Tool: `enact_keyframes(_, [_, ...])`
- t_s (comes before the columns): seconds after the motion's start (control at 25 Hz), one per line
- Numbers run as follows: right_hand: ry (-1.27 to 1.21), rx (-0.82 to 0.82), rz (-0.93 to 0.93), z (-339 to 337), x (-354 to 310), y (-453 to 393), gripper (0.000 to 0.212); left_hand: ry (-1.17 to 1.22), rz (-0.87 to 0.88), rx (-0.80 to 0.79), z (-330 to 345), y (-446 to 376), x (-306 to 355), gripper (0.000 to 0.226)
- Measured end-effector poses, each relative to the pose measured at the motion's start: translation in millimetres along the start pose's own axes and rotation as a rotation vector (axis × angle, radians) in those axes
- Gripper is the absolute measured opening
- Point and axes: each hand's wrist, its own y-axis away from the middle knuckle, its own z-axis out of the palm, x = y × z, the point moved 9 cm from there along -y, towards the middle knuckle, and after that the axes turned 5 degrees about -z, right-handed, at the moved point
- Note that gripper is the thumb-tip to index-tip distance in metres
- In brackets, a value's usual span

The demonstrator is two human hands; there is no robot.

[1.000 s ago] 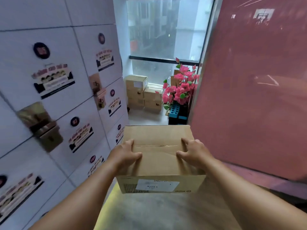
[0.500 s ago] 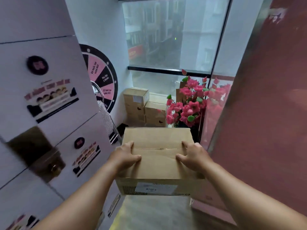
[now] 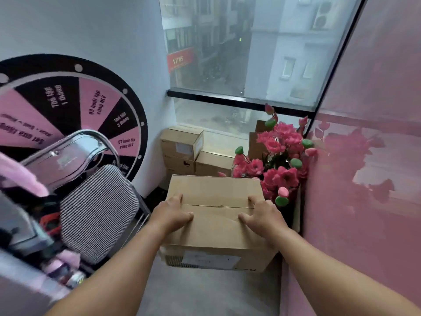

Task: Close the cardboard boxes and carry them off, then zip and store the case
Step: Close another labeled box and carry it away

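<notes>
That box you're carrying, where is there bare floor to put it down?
Bare grey floor runs under the carried box, between the chair and the pink wall. Ahead it is crowded: stacked boxes under the window, pink flowers to the right. Both hands are full.

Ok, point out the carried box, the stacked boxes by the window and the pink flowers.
carried box (image 3: pixel 216 226): head view, top flap.
stacked boxes (image 3: pixel 180 144): head view, upper box's front face.
pink flowers (image 3: pixel 282 176): head view, a low bloom.

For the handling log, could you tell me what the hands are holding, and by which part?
A closed brown cardboard box: the left hand and right hand grip its left and right sides, thumbs lying on the top flaps.
</notes>
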Motion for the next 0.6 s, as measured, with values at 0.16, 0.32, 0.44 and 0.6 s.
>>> enact_keyframes(0.16, [0.021, 0.014, 0.016, -15.4, -6.3, -94.7, 0.062, -0.004, -0.01, -0.026, -19.1, -104.1, 25.1, 0.07])
enact_keyframes(0.32, [0.008, 0.002, 0.032, -20.4, -1.3, -194.9, 0.062, -0.023, -0.021, -0.078, -26.2, -211.8, 50.7, 0.07])
enact_keyframes(0.44, [-0.016, -0.025, 0.017, -23.2, 1.0, -271.2, 0.062, -0.029, -0.034, -0.093, -33.9, -286.4, 68.2, 0.072])
enact_keyframes(0.6, [0.0, -0.042, -0.032, -45.1, -4.8, -393.8, 0.06, 0.029, -0.061, -0.106, -56.9, -394.5, 98.7, 0.079])
